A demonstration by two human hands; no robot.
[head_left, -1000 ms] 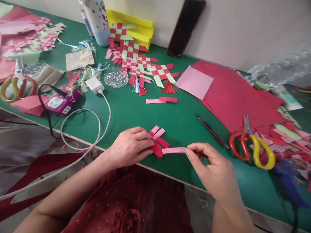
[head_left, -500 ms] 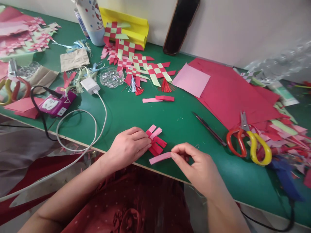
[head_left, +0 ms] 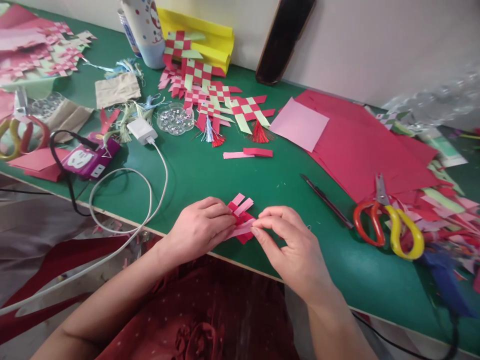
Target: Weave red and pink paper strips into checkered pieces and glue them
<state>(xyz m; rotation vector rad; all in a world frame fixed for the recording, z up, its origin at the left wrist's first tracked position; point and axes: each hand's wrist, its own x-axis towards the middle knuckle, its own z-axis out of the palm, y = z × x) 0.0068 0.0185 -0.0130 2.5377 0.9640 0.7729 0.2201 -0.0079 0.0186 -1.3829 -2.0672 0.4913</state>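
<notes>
A small weave of red and pink paper strips [head_left: 242, 212] lies near the front edge of the green table [head_left: 232, 175]. My left hand [head_left: 200, 227] presses its fingers flat on the weave's left side, holding it down. My right hand [head_left: 290, 245] pinches a pink paper strip [head_left: 242, 230] between thumb and forefinger, and the strip now lies across the weave's lower part. Both hands meet over the weave.
Finished woven pieces with tassels [head_left: 225, 105] lie farther back, beside a dish of googly eyes [head_left: 176, 119]. Red paper sheets [head_left: 360, 145], a pink square [head_left: 299, 125], scissors [head_left: 393, 225], a pen [head_left: 326, 201], two loose strips [head_left: 247, 153], a charger with white cable [head_left: 144, 150] and a bottle [head_left: 144, 30] surround the spot.
My right hand has carried the pink strip leftward, from out to the right of the weave into it. My left hand has stayed on the weave.
</notes>
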